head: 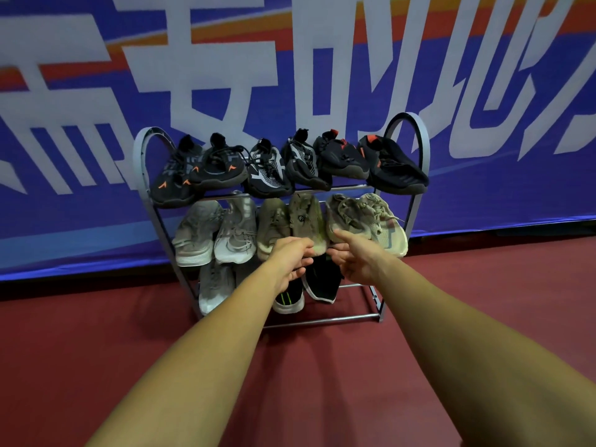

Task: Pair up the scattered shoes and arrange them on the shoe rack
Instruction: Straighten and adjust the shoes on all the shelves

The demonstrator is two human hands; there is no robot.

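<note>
rack: grey metal shoe rack (407,217), three tiers, centre of frame; stands on dark red floor (322,382) against blue banner (80,204) w/ big white characters
top tier: six dark shoes in a row; black pair w/ orange marks (200,171) at left; black-and-white knit pair (283,166) mid; black pair w/ red tabs (371,162) at right
mid tier: six pale shoes; grey-white pair (213,233) at left; tan pair (290,221) mid; beige laced pair (371,217) at right, toes overhang front bar
bottom tier: light grey shoe (214,285) at left, partly behind left forearm; black shoe w/ green stripes (288,298) and black shoe w/ white sole edge (322,279) side by side, mid
left hand (290,259): reached in at front of mid tier; fingers curled, touching toe of right-hand tan shoe; can't tell if the grip actually closes on it
right hand (358,259): just beside left hand, lower mid frame; thumb up against toe of the near beige shoe; fingers bent under; grip state can't tell
hands: near each other, apart; both over the black bottom-tier shoes
floor: no loose shoes in view
</note>
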